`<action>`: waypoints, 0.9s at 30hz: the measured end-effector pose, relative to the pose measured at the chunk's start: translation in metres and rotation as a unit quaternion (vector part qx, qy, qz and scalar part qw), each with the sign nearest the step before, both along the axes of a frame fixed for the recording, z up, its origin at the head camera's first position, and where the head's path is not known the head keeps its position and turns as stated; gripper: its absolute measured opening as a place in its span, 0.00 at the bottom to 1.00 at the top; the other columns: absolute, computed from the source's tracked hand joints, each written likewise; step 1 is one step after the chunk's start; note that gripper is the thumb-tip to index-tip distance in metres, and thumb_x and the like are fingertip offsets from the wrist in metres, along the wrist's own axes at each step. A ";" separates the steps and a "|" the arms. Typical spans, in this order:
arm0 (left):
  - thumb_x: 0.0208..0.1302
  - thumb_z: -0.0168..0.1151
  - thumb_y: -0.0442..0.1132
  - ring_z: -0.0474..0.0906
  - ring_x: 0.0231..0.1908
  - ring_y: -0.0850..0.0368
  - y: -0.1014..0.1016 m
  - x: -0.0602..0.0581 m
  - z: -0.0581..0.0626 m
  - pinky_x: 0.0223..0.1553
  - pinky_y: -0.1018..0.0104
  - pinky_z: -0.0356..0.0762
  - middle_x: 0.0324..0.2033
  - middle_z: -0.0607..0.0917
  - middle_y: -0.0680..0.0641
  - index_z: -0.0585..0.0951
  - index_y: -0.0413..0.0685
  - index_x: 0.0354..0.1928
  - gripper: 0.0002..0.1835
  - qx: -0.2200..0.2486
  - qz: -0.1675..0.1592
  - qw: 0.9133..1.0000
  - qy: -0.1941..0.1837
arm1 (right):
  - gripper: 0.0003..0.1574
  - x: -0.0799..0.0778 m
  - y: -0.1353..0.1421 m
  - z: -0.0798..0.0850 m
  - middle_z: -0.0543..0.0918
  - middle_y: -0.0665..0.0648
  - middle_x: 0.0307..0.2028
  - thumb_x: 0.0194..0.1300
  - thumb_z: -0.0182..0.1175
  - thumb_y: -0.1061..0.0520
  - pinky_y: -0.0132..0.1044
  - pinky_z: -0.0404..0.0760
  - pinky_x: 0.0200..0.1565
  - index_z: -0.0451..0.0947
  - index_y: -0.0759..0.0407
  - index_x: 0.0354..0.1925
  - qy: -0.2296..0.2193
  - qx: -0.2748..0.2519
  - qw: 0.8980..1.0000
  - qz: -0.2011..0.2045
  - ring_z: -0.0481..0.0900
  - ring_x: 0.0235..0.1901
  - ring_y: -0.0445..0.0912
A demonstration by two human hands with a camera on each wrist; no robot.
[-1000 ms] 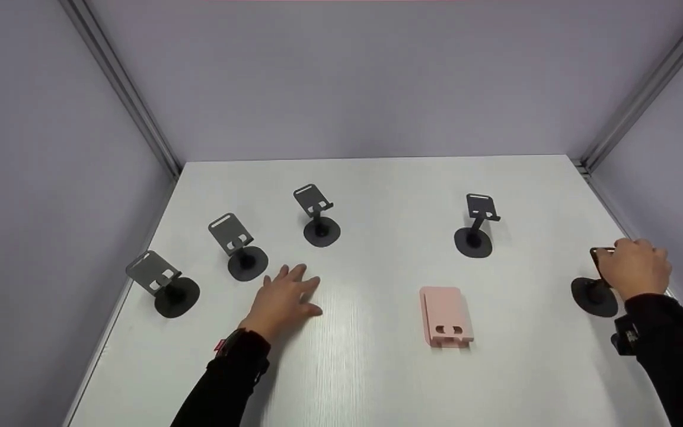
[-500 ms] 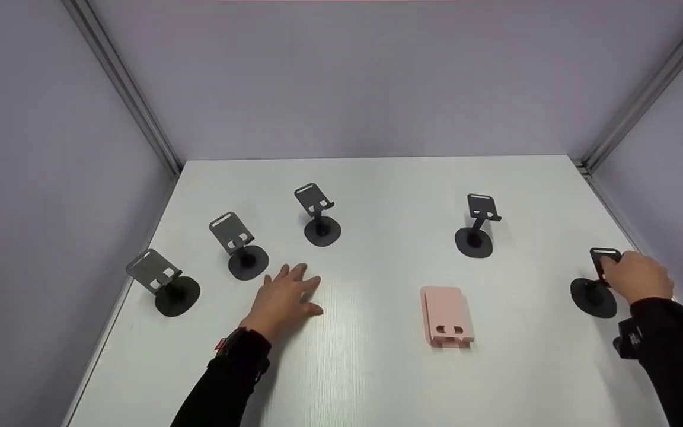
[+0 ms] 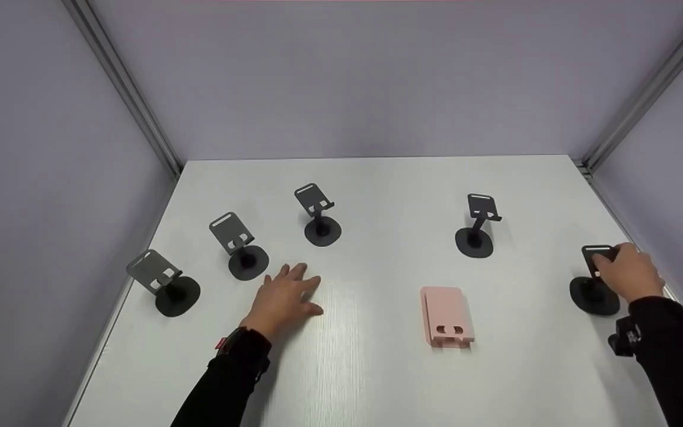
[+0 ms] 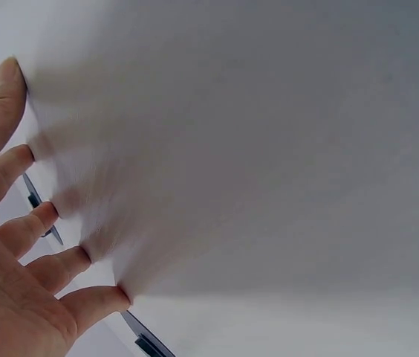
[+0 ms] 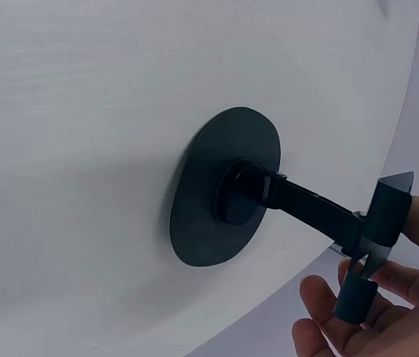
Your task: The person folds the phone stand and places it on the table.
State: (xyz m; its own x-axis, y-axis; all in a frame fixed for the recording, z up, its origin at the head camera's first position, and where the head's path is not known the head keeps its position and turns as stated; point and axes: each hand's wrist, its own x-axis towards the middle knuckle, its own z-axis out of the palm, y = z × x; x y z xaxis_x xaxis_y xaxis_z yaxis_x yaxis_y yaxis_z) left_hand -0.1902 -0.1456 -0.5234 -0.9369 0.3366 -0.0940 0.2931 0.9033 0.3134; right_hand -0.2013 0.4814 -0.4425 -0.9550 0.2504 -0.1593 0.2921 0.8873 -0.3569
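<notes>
At the right side of the table, my right hand (image 3: 632, 274) holds the plate of a black phone stand (image 3: 591, 296), thumb on its front. In the right wrist view the stand's round base (image 5: 206, 223) sits on the table, and its arm (image 5: 317, 208) leads up to the plate between my thumb and fingers. My left hand (image 3: 281, 301) lies palm down left of centre, its fingers spread and holding nothing. In the left wrist view, its fingertips (image 4: 124, 297) touch the white surface. The closest thing to it is a dark phone stand (image 3: 248, 262).
More dark phone stands stand at the far left (image 3: 176, 295), back left (image 3: 322, 231) and back right (image 3: 474, 242). A pink folded phone stand (image 3: 445, 311) lies right of centre on the white table (image 3: 371, 379). Grey walls (image 3: 341, 83) enclose the table's back and sides.
My right hand first shifted right, then came back slightly left and up. The plate it holds has turned and shows more of its front. My left hand has stayed put.
</notes>
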 end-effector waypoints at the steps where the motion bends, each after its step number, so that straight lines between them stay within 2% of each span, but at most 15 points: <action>1: 0.59 0.71 0.61 0.59 0.74 0.30 0.000 0.000 0.000 0.66 0.25 0.56 0.74 0.68 0.41 0.77 0.60 0.69 0.37 -0.002 0.000 1.000 0.001 | 0.46 -0.001 -0.001 0.000 0.67 0.91 0.51 0.78 0.46 0.43 0.66 0.73 0.40 0.54 0.88 0.63 0.005 -0.002 1.000 0.000 0.71 0.49 0.82; 7: 0.58 0.71 0.62 0.59 0.74 0.31 0.000 0.001 0.000 0.66 0.25 0.58 0.73 0.69 0.41 0.78 0.60 0.68 0.37 -0.004 0.005 1.000 -0.001 | 0.42 -0.006 -0.011 0.000 0.69 0.88 0.51 0.79 0.48 0.48 0.63 0.74 0.43 0.53 0.87 0.64 0.040 -0.012 0.999 0.000 0.73 0.47 0.76; 11: 0.57 0.72 0.62 0.60 0.73 0.30 0.000 0.001 0.001 0.66 0.25 0.59 0.73 0.70 0.41 0.78 0.61 0.68 0.36 -0.008 0.003 1.000 0.005 | 0.36 -0.009 -0.019 0.002 0.68 0.87 0.55 0.80 0.45 0.50 0.65 0.73 0.49 0.52 0.82 0.65 0.050 -0.042 0.998 -0.019 0.71 0.50 0.75; 15: 0.56 0.73 0.62 0.62 0.72 0.29 0.001 -0.001 0.002 0.64 0.24 0.60 0.72 0.71 0.41 0.79 0.62 0.67 0.36 -0.011 0.000 1.000 0.010 | 0.33 -0.012 -0.029 0.007 0.67 0.83 0.56 0.80 0.44 0.51 0.61 0.73 0.49 0.53 0.79 0.66 0.078 -0.074 0.994 -0.023 0.71 0.52 0.72; 18: 0.55 0.73 0.62 0.62 0.72 0.29 0.001 -0.002 0.003 0.65 0.25 0.60 0.72 0.70 0.41 0.79 0.63 0.67 0.37 -0.017 0.001 1.000 0.003 | 0.32 -0.017 -0.038 0.012 0.69 0.77 0.54 0.81 0.45 0.50 0.52 0.74 0.46 0.55 0.77 0.65 0.106 -0.095 0.990 -0.022 0.72 0.50 0.67; 23: 0.55 0.73 0.62 0.60 0.73 0.30 0.001 -0.004 0.004 0.66 0.25 0.59 0.74 0.69 0.42 0.78 0.63 0.68 0.38 -0.024 0.003 1.000 -0.014 | 0.33 -0.024 -0.058 0.025 0.71 0.68 0.49 0.79 0.49 0.48 0.27 0.74 0.35 0.58 0.74 0.65 0.144 -0.126 0.981 -0.027 0.74 0.46 0.56; 25: 0.55 0.74 0.62 0.60 0.73 0.30 0.001 -0.004 0.004 0.66 0.25 0.58 0.73 0.69 0.41 0.78 0.62 0.68 0.38 -0.021 0.003 1.000 -0.015 | 0.33 -0.025 -0.069 0.030 0.72 0.64 0.48 0.79 0.50 0.47 0.24 0.73 0.34 0.60 0.72 0.65 0.161 -0.142 0.976 -0.030 0.73 0.44 0.51; 27: 0.55 0.74 0.61 0.60 0.73 0.30 0.001 -0.004 0.004 0.65 0.24 0.58 0.73 0.70 0.41 0.79 0.62 0.67 0.37 -0.018 0.003 1.000 -0.014 | 0.32 -0.025 -0.081 0.036 0.72 0.61 0.47 0.78 0.52 0.47 0.27 0.72 0.38 0.61 0.70 0.64 0.177 -0.161 0.971 -0.029 0.72 0.43 0.47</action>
State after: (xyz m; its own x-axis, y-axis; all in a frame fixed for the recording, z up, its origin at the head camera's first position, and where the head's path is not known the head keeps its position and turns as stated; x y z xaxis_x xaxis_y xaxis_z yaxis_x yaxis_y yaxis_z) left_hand -0.1944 -0.1443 -0.5198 -0.9355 0.3275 -0.1329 0.2794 0.9156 0.2893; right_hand -0.2262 0.4000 -0.4066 -0.9496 0.2979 0.0973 0.1475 0.6990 -0.6998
